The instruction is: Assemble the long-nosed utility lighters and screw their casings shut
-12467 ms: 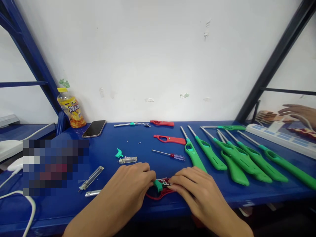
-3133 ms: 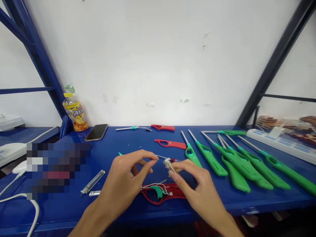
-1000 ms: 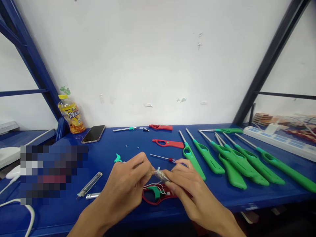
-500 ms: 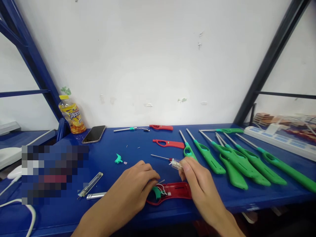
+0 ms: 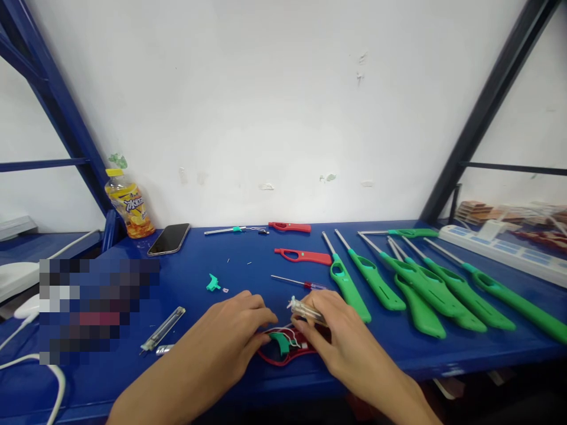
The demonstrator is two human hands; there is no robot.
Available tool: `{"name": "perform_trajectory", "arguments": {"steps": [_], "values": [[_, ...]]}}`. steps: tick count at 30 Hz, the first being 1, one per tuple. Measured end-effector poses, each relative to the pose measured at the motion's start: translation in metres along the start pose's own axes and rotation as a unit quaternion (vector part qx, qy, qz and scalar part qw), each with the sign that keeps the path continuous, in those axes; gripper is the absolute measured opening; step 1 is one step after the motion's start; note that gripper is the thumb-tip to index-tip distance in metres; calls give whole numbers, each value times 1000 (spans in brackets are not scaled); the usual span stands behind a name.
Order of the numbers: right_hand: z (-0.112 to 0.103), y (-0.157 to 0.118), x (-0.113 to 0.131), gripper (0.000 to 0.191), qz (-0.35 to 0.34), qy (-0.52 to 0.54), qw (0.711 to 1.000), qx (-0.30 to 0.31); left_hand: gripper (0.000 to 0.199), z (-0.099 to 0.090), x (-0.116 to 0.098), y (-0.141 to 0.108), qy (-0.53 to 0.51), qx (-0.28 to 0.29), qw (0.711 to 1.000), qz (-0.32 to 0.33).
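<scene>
We have a pale wall (image 5: 266,106) behind a blue table (image 5: 190,277). Over the table's front edge reach our two hands. Our right hand (image 5: 332,324) grasps a clear tube (image 5: 308,311) between thumb and fingers, its white tip pointing left, above an open red shell (image 5: 305,350). Our left hand (image 5: 234,324) is curled at the shell's left end; we cannot tell whether it pinches anything. To the right we see green lighters (image 5: 352,295), some overlapping, and past them a white power strip (image 5: 509,254). At the left, a yellow-capped bottle (image 5: 130,206) stands near the wall, a phone (image 5: 169,239) just beside it. Beyond our hands lie two red handles (image 5: 305,257), with a screwdriver (image 5: 310,285) in front of the nearer one. Inside the shell between our hands, we see a green trigger (image 5: 281,342) and white wires (image 5: 286,332). Two tiny pins (image 5: 249,263) lie farther back on the table.
</scene>
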State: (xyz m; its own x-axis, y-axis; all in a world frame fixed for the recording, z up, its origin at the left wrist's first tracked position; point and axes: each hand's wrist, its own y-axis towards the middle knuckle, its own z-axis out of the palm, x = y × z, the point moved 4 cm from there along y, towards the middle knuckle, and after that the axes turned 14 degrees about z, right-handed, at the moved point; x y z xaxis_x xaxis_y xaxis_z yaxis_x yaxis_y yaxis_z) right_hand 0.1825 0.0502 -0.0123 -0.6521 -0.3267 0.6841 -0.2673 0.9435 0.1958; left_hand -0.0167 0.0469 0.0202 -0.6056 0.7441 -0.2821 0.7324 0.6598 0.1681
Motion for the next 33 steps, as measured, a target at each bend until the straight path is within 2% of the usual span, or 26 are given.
{"name": "perform_trajectory", "arguments": {"steps": [8,17,21,26,33], "values": [[2,0,-6,21,-16,2,1000,-12,25,7,-3,4,23,30,999,2],[2,-3,-1,20,4,-9,1000,-6,26,6,-7,7,39,14,999,5],[2,-2,-3,15,4,-4,1000,5,28,8,-7,7,47,24,999,-2],[3,-1,-5,17,-2,-3,1000,8,24,9,-6,7,61,33,998,-5],[4,-3,-4,21,3,-13,1000,9,28,13,-5,8,75,47,996,-7]]}}
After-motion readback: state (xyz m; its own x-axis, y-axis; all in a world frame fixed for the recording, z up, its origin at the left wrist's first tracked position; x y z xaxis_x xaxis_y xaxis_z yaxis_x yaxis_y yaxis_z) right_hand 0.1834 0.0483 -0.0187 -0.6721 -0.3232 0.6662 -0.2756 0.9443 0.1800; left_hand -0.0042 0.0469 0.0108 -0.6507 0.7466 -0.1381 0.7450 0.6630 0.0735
